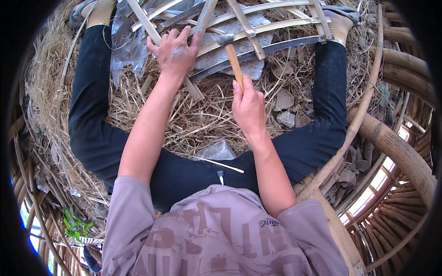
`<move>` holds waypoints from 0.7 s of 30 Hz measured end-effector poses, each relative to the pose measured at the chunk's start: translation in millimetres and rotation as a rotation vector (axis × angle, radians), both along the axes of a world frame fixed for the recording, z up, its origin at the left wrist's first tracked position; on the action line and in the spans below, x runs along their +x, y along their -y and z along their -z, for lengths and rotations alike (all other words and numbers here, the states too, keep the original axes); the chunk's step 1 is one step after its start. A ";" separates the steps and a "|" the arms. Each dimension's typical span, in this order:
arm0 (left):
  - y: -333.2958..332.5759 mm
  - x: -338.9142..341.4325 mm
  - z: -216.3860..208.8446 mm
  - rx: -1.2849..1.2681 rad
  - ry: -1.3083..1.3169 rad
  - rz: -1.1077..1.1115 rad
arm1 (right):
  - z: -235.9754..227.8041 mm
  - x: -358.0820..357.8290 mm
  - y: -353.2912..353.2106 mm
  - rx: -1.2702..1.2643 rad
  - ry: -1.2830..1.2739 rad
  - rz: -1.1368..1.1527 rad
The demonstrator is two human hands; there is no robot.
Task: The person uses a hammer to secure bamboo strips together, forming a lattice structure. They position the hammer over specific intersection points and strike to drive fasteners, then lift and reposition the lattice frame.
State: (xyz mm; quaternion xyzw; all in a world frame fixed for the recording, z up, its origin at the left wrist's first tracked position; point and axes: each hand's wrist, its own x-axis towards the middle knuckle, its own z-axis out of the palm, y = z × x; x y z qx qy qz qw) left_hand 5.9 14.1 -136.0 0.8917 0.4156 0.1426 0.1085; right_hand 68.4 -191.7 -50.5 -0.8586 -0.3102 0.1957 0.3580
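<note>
A curved lattice of pale bamboo strips (262,30), crossed by short slats (247,28), lies between my feet at the far side. Over its left part, my left hand (176,54) rests with fingers spread, touching the strips near a slanting slat. My right hand (248,105) is wrapped round the wooden handle of a hammer (234,62). The hammer's metal head meets or hovers just over one curved strip; I cannot tell which. Beneath the lattice is a flat grey stone slab (264,43), partly covered by it.
Crumpled clear plastic sheeting (126,50) lies left of the lattice. Loose straw (198,122) covers the ground, with stone pieces (286,118) to the right. A thin bamboo sliver (225,165) lies across my lap. Bamboo poles (396,145) stand at the right, and green leaves (76,225) at lower left.
</note>
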 end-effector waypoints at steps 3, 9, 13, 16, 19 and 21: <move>5.5 -6.4 4.9 0.017 -0.015 -0.004 | -11.7 -9.6 -0.2 -0.086 0.004 -0.103; 2.0 -1.9 2.7 -0.008 0.024 -0.005 | 0.5 -1.2 2.5 -0.150 0.013 -0.098; 3.3 -1.8 4.2 0.011 0.030 -0.007 | -7.5 -20.0 12.0 0.121 0.082 0.014; 2.7 -0.8 1.5 0.000 0.049 -0.002 | -0.5 -2.0 6.3 -0.088 0.071 -0.029; 3.3 -3.8 9.0 0.014 0.057 -0.005 | -2.7 -3.2 2.8 -0.211 0.082 -0.135; 3.3 -3.9 10.4 0.035 0.067 -0.011 | -11.8 -17.2 5.1 0.057 0.143 -0.083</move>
